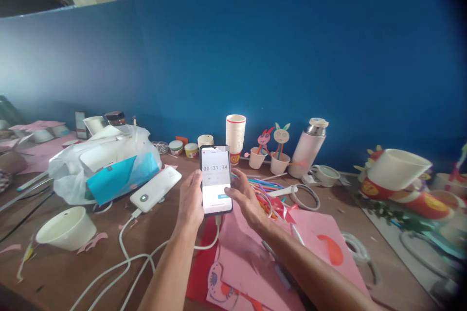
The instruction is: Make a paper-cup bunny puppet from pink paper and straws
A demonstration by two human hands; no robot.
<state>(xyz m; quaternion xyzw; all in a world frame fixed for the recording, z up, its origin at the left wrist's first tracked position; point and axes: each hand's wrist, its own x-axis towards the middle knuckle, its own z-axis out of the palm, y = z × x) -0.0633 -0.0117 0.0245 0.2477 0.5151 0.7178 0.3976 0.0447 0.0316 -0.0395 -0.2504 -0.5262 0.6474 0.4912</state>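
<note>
A phone (216, 180) with a lit screen showing 00:31:34 is held upright above the table. My left hand (191, 199) grips it along its left edge. On the right, my right hand (248, 197) is beside the phone with its thumb on the lower right of the screen and its fingers partly spread near the edge. A white cable (218, 226) is plugged into the bottom of the phone. Below lie pink paper sheets (248, 252) and a red sheet (201, 269). A white power bank (156, 188) with a cable lies to the left.
Behind stand stacked paper cups (235, 133), two small cups with rabbit faces (280, 137) and a thermos (308, 150). Left are a plastic bag (109, 155) and a white bowl (67, 228). Colourful sticks (264, 185), tape and cup crafts (397, 170) lie right. A blue partition (292, 48) rises behind.
</note>
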